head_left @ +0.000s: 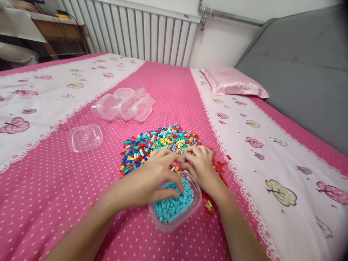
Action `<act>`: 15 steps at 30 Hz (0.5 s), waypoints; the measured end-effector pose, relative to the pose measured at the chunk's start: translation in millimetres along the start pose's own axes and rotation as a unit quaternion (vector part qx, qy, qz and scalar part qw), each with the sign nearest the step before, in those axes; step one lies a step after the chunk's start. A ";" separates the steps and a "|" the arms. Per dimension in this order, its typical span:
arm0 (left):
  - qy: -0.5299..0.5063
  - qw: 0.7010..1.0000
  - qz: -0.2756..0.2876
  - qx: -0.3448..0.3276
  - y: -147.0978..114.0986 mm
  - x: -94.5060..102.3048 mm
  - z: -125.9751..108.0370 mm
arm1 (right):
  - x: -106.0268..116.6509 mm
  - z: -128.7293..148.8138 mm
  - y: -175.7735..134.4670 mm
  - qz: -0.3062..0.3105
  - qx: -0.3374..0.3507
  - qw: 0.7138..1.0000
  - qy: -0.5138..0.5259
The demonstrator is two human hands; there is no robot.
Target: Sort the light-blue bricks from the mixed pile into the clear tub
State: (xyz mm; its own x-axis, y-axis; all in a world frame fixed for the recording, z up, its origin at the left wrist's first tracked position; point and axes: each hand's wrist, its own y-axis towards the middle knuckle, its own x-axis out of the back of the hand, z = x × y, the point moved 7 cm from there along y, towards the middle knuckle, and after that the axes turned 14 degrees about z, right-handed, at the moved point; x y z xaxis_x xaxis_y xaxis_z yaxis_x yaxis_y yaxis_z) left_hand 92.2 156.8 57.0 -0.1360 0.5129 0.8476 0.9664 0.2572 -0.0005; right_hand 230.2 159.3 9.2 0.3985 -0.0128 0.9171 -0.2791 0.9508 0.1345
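A clear plastic container filled with small light-blue bricks stands on the bed close in front of me. My left hand is over its far left side. Its thumb and index tips come close together just above the blue bricks, while the other fingers reach toward the pile; anything between the tips is too small to make out. Behind the container spreads a pile of mixed bricks in red, blue, yellow, cream and green. My right hand rests at the pile's right side with curled fingers, its fingertips partly hidden near my left hand's fingers.
Several clear empty containers lie bunched farther back, and a clear lid lies flat at left. A pink pillow sits by the grey headboard. A radiator lines the wall. Another person's hand is at a desk, far left.
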 end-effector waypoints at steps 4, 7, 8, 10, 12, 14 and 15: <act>0.046 0.999 0.016 0.015 0.3 -7.1 0.6 | 6.2 2.9 -0.6 -0.015 0.010 0.999 0.036; 0.069 0.997 0.025 0.025 0.9 -11.2 1.9 | 9.5 3.5 -1.3 -0.028 0.012 0.998 0.055; 0.074 0.997 0.028 0.025 1.2 -12.4 1.9 | 10.0 3.5 -1.4 -0.030 0.011 0.998 0.058; 0.082 0.996 0.033 0.021 1.7 -14.3 1.2 | 10.2 3.5 -1.3 -0.032 0.010 0.998 0.059; 0.086 0.995 0.036 0.016 2.2 -15.4 0.6 | 10.3 3.5 -1.1 -0.033 0.009 0.998 0.058; 0.088 0.995 0.039 0.018 2.5 -15.5 0.9 | 10.5 3.3 -1.0 -0.033 0.007 0.998 0.056; 0.087 0.995 0.042 0.019 2.5 -15.2 1.2 | 10.7 3.2 -1.0 -0.033 0.005 0.998 0.055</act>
State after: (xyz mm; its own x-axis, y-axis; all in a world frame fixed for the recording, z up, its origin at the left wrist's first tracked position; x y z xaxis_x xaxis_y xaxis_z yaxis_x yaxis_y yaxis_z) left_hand 96.4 150.7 43.6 -0.0116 0.3859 0.9225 0.9634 0.2514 -0.0930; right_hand 231.9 157.2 20.1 0.5097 -0.0397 0.8594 -0.2586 0.9457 0.1971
